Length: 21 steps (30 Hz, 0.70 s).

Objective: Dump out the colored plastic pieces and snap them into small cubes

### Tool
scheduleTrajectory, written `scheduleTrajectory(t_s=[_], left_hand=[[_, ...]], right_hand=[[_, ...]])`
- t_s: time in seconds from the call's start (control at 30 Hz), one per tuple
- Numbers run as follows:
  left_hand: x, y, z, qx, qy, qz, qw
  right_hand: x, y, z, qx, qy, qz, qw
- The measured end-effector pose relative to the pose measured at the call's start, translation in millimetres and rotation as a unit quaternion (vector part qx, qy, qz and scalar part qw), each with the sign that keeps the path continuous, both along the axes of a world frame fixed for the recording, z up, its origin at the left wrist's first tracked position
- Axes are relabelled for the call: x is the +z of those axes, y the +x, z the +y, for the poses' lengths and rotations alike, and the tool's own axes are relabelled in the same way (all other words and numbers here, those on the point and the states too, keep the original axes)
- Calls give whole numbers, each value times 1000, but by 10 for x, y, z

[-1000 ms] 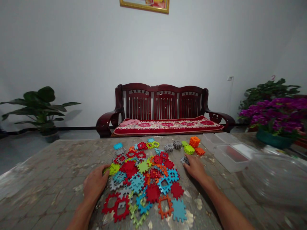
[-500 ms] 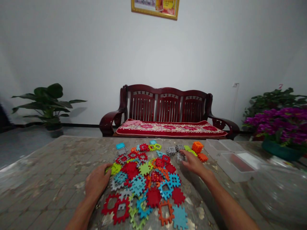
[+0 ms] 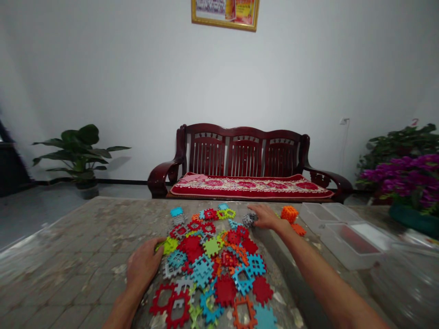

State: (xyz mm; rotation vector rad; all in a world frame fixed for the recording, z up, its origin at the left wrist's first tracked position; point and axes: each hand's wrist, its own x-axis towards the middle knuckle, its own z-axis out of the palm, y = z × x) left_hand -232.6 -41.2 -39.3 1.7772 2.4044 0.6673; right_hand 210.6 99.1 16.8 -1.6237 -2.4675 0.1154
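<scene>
Many flat plastic interlocking tiles with toothed edges lie in a loose pile on the table, among them a red tile (image 3: 225,290), a blue frame tile (image 3: 243,278) and an orange frame tile (image 3: 244,312). At the pile's left side, my left hand (image 3: 144,262) has its thumb and fingers curled against a lime-green interlocking tile (image 3: 169,245). My right hand (image 3: 266,216) reaches to the far right of the pile, its fingers closed over grey interlocking tiles (image 3: 248,220). The fingers partly hide them. Just right of this hand sits an orange cube (image 3: 289,214) built from tiles.
Clear plastic boxes (image 3: 350,246) and a transparent container (image 3: 408,283) stand at the right, near purple flowers (image 3: 408,178) in a green pot. A patterned cover spreads over the table (image 3: 85,242). Beyond it is a wooden bench (image 3: 245,157).
My right hand has moved forward and left over the grey tiles, now covering much of them and the green piece behind. My left hand stays at the lime-green tile. The view shifts slightly.
</scene>
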Motion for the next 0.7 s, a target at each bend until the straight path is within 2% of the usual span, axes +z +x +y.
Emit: scheduleTrajectory(t_s=[0.3, 0.47, 0.7], left_hand=[[-21, -12, 5, 0, 11, -2, 1000], [-48, -35, 14, -4, 1, -1, 1000], [-15, -17, 1, -3, -5, 5, 1000]], right_hand=[[100, -64, 115, 15, -20, -69, 997], [79, -132, 169, 33, -21, -91, 995], [104, -168, 118, 40, -23, -102, 994]])
